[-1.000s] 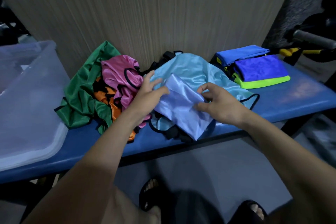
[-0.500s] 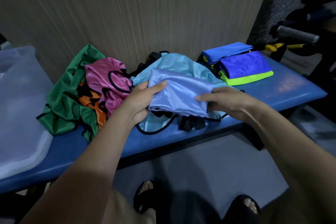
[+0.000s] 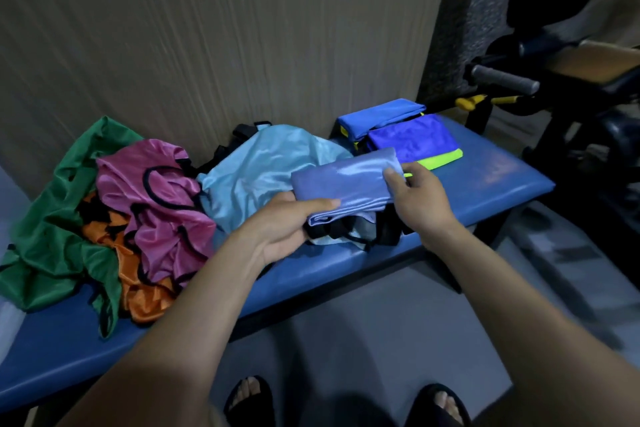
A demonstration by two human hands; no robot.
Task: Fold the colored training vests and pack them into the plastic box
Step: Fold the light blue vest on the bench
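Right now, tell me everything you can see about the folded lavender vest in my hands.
The lavender vest is shiny, satin-like fabric folded into a long flat bundle with black trim hanging from its near edge. It is held roughly level, tilted up to the right, above the bench. The left hand grips its near left end, thumb on top; the right hand pinches its right end. It lies over the light blue vest, just in front of the folded blue stack.

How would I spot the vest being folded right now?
On the blue bench, right of the crumpled pile, both hands, left and right, hold the lavender vest. It is a flat folded band, paler than the light blue vest behind.
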